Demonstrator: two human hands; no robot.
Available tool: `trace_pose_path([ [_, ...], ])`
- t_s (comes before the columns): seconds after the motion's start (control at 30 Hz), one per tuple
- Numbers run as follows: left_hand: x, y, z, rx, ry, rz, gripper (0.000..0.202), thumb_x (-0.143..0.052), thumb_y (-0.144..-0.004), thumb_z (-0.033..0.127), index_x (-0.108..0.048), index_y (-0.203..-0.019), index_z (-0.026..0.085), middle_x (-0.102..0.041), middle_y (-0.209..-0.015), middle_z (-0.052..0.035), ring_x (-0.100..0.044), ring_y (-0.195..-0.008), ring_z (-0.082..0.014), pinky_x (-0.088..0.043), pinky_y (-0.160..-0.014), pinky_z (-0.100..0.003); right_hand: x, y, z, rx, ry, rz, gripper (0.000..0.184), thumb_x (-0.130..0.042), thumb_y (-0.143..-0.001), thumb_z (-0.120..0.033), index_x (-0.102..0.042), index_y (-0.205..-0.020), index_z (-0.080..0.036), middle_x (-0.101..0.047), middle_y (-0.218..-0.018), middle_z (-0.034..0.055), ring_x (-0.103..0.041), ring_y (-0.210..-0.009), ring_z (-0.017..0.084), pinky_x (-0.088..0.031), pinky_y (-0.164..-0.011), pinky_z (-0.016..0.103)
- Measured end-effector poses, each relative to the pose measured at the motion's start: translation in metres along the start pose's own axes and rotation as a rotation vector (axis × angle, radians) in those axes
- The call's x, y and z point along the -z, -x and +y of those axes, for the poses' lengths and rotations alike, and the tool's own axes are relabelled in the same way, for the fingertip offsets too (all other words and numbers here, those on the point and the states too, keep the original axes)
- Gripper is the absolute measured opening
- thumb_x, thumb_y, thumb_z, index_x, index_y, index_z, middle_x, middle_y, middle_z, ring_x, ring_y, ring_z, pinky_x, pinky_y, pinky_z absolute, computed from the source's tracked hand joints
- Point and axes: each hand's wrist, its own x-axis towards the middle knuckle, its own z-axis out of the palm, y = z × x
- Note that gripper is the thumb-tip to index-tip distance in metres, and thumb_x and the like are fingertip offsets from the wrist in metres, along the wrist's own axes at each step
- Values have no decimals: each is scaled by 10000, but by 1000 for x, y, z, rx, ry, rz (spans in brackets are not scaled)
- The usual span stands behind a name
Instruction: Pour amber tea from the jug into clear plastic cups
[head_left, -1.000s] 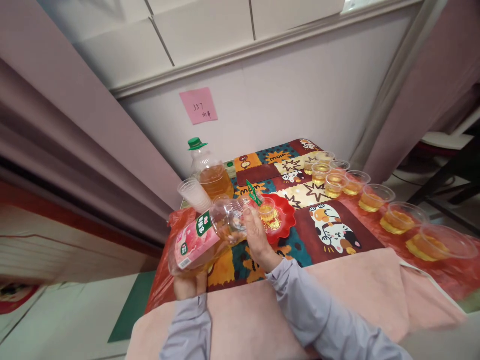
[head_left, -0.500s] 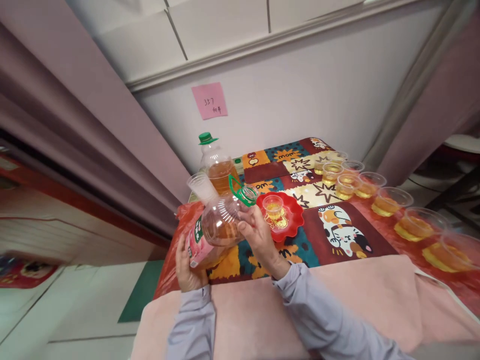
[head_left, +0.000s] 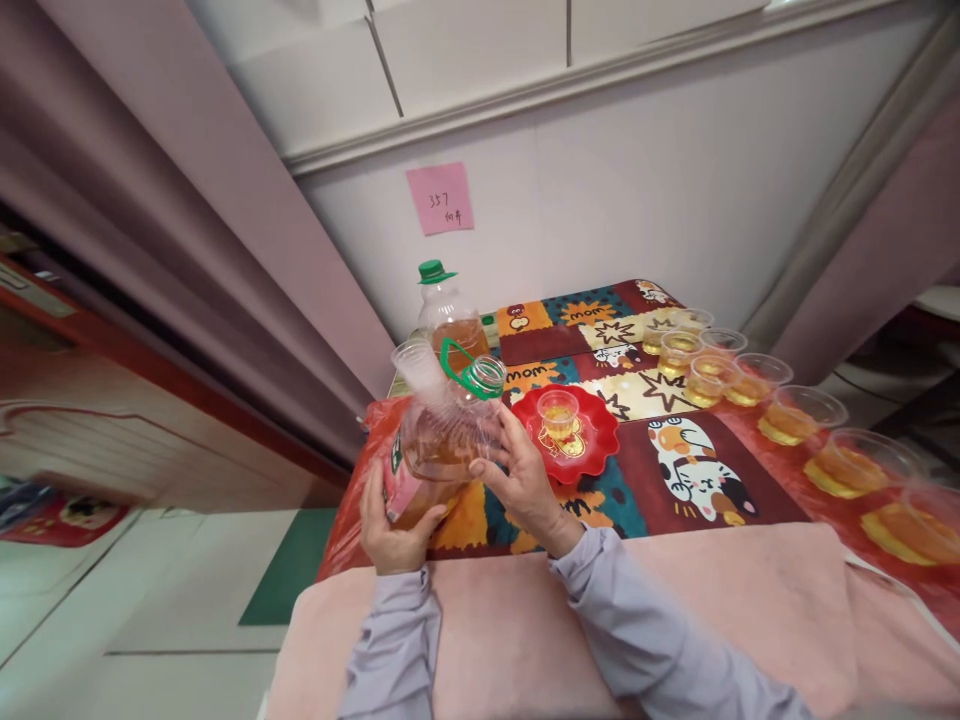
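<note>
Between my hands is a large clear plastic jug [head_left: 442,440] with a pink label, a green carry ring and an uncapped mouth, partly filled with amber liquid and tilted. My left hand [head_left: 394,525] is wrapped round its lower, labelled side. Higher up, near the neck, my right hand [head_left: 521,480] grips the right side. Just right of the jug's mouth, a small clear cup [head_left: 559,413] with yellow liquid stands on a red scalloped plate [head_left: 600,452]. A stack of clear cups [head_left: 415,365] shows behind the jug, its base hidden.
A second jug [head_left: 450,320] with a green cap stands at the back left. Several cups of yellow liquid, including a near cup [head_left: 911,525], line the table's right side. A patterned mat [head_left: 637,500] and a pink cloth [head_left: 525,630] cover the table.
The jug has tipped more upright, its mouth now pointing higher and away from the cup on the plate. My right hand's fingers have spread along its side. The view has shifted slightly.
</note>
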Motion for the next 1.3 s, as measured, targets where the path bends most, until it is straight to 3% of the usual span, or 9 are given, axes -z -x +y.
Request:
trace_pose_path([
  [0.17, -2, -2, 3, 102, 117, 17, 1032, -952, -660, 678, -634, -1525, 214, -666, -1558, -187, -609, -1467, -411, -404, -1300, -570, -4, 3, -11, -20, -69, -26, 868, -775, -947, -678, -444, -1660, -310, -472, -1735, 163, -526, -1577, 355, -549, -1215, 538],
  [0.27, -4, -2, 6, 125, 127, 51, 997, -937, -683, 675, -649, -1512, 202, -678, -1542, -187, -628, -1445, -407, -413, -1291, -568, 4, 1, -20, -38, -43, 47, 761, -713, -978, -697, -527, -1591, -286, -543, -1686, 159, -573, -1537, 349, -571, -1186, 531],
  [0.43, -7, -2, 10, 128, 126, 99, 975, -926, -693, 687, -669, -1498, 199, -691, -1524, -184, -631, -1441, -400, -417, -1288, -554, 56, -23, -44, 62, 532, 228, 539, -766, -956, -542, -679, -1401, -252, -712, -1470, 140, -665, -1397, 343, -529, -1209, 566],
  [0.5, -7, -4, 12, 117, 127, 85, 973, -929, -687, 685, -673, -1494, 205, -692, -1525, -182, -633, -1439, -392, -423, -1287, -538, 78, -38, -54, 73, 864, 170, 557, -800, -930, -458, -673, -1419, -222, -695, -1488, 166, -644, -1414, 365, -494, -1231, 582],
  [0.63, -8, -7, 11, 92, 102, 80, 992, -947, -652, 687, -688, -1472, 192, -709, -1499, -187, -643, -1419, -400, -439, -1273, -538, 100, -58, -63, -159, 1373, -54, 659, -876, -877, -399, -654, -1439, -139, -687, -1469, 245, -653, -1389, 428, -511, -1175, 585],
  [0.73, -9, -8, 9, 90, 93, 92, 1002, -951, -649, 684, -683, -1485, 201, -712, -1500, -178, -651, -1411, -399, -439, -1272, -543, 100, -62, -63, -262, 1512, -132, 560, -829, -920, -397, -683, -1397, -143, -722, -1395, 239, -707, -1299, 410, -542, -1111, 531],
  [0.97, -12, -11, 9, 76, 72, 100, 1022, -922, -692, 698, -673, -1518, 150, -711, -1487, -226, -668, -1393, -435, -458, -1260, -578, 113, -65, -87, -214, 1491, -39, 653, -739, -939, -379, -593, -1540, -167, -708, -1453, 193, -722, -1287, 346, -556, -1090, 454],
  [1.13, -15, -14, 14, 64, 52, 133, 1092, -897, -654, 784, -695, -1503, 127, -733, -1453, -234, -686, -1355, -470, -467, -1242, -624, 165, -63, -136, -50, 1446, -58, 691, -760, -880, -307, -609, -1534, -142, -718, -1476, 185, -702, -1317, 334, -534, -1134, 444],
  [1.3, -15, -16, 18, 93, 87, 122, 1059, -911, -670, 733, -683, -1520, 144, -720, -1476, -225, -677, -1369, -451, -479, -1235, -602, 229, -42, -175, -146, 1644, -109, 600, -771, -865, -311, -698, -1432, -128, -762, -1367, 192, -715, -1240, 349, -543, -1063, 434],
])
